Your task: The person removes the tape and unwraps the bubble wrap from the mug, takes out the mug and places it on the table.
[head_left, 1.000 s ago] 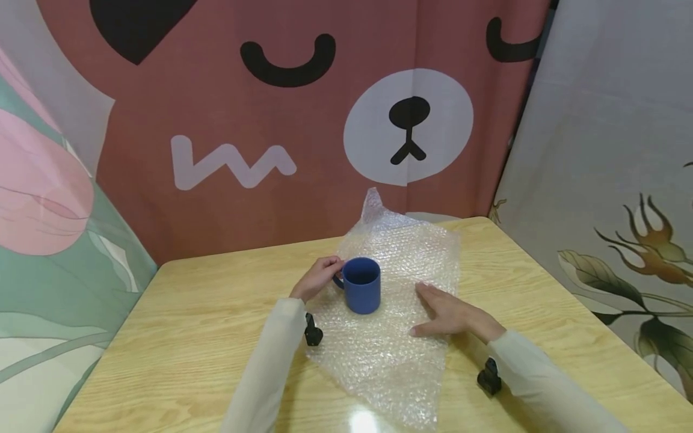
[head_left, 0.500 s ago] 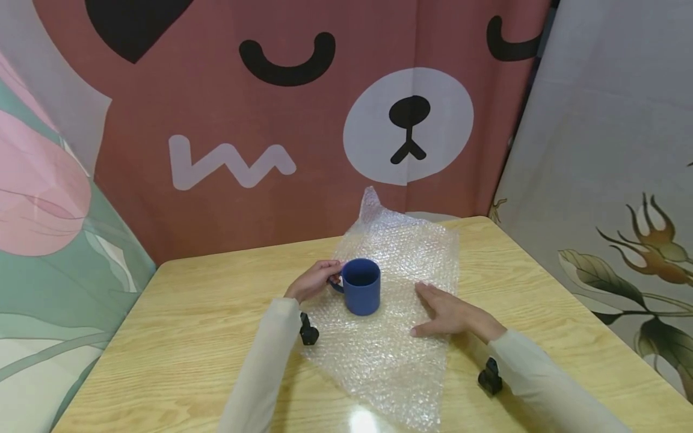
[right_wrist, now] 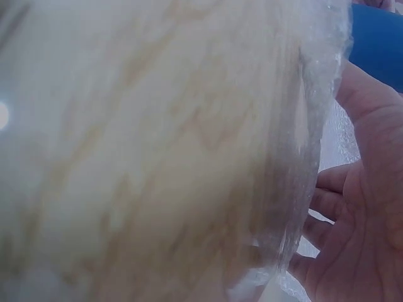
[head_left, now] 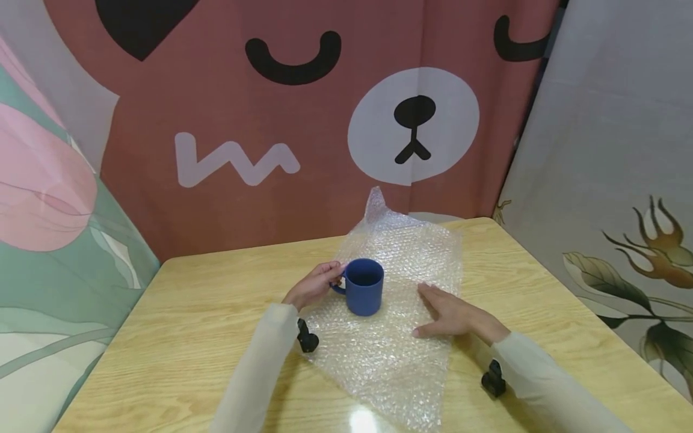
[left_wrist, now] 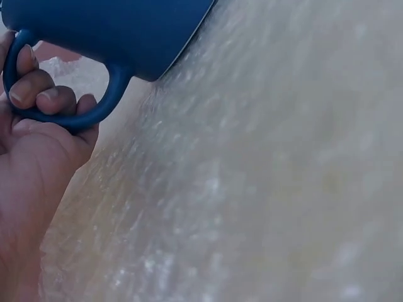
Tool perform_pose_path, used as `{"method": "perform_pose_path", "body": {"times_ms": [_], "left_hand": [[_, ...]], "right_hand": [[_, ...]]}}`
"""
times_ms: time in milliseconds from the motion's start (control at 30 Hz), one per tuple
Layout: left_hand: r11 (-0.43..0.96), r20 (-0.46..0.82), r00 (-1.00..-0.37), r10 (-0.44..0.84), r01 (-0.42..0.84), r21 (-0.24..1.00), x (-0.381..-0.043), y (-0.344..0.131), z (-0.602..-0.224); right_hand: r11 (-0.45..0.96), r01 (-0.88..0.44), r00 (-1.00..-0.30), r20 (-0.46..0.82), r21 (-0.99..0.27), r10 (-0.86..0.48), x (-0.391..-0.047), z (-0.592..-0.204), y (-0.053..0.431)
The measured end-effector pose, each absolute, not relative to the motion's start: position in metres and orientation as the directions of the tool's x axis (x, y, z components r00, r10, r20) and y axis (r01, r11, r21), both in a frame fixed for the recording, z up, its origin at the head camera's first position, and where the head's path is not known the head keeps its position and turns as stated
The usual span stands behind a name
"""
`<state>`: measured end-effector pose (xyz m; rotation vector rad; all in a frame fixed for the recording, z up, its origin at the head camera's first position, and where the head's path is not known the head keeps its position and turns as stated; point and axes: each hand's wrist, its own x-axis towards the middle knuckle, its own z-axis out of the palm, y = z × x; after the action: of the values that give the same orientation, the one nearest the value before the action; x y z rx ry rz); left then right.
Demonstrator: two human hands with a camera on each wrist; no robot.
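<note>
A blue mug [head_left: 364,288] stands upright on a sheet of clear bubble wrap [head_left: 379,367]. My left hand [head_left: 314,285] holds the mug's handle [left_wrist: 113,94] from the left side. In the left wrist view, several fingers [left_wrist: 38,91] curl through the handle loop. To the right of the mug, my right hand [head_left: 452,314] rests on the wrap near its right edge, apart from the mug. Its fingers and thumb are spread and fairly straight. The right wrist view shows the hand [right_wrist: 359,214] at the sheet's raised edge, with fingertips partly hidden behind it.
A light wooden table [head_left: 178,337] lies under the wrap. One wrap corner [head_left: 375,201] sticks up at the back, against a red curtain [head_left: 260,210] with a bear print. A grey floral curtain [head_left: 585,180] hangs along the right side.
My left hand has shifted slightly left and nearer to me, and the mug's handle has turned a little the same way. My right hand has stayed in place on the wrap.
</note>
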<state>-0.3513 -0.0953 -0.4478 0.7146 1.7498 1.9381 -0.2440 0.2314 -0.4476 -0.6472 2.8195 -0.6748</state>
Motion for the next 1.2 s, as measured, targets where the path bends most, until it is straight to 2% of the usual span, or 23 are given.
{"method": "perform_pose_path", "body": {"times_ms": [200, 533, 800, 1200], "left_hand": [[-0.141, 0.125, -0.819, 0.561, 0.055, 0.988, -0.346, -0.097, -0.449], [-0.218, 0.15, -0.92, 0.363, 0.073, 0.973, -0.331, -0.097, -0.438], [-0.298, 0.207, -0.942, 0.263, 0.125, 0.946, -0.32, -0.1, -0.42], [-0.323, 0.191, -0.977, 0.096, 0.151, 0.934, -0.309, -0.121, -0.406]], "right_hand": [[0.812, -0.374, -0.892, -0.066, -0.449, -0.447, -0.242, -0.443, 0.229], [0.82, -0.376, -0.896, -0.058, -0.433, -0.441, -0.243, -0.444, 0.228], [0.822, -0.375, -0.896, -0.058, -0.429, -0.439, -0.244, -0.447, 0.229], [0.831, -0.357, -0.904, -0.067, -0.426, -0.423, -0.244, -0.446, 0.225]]}}
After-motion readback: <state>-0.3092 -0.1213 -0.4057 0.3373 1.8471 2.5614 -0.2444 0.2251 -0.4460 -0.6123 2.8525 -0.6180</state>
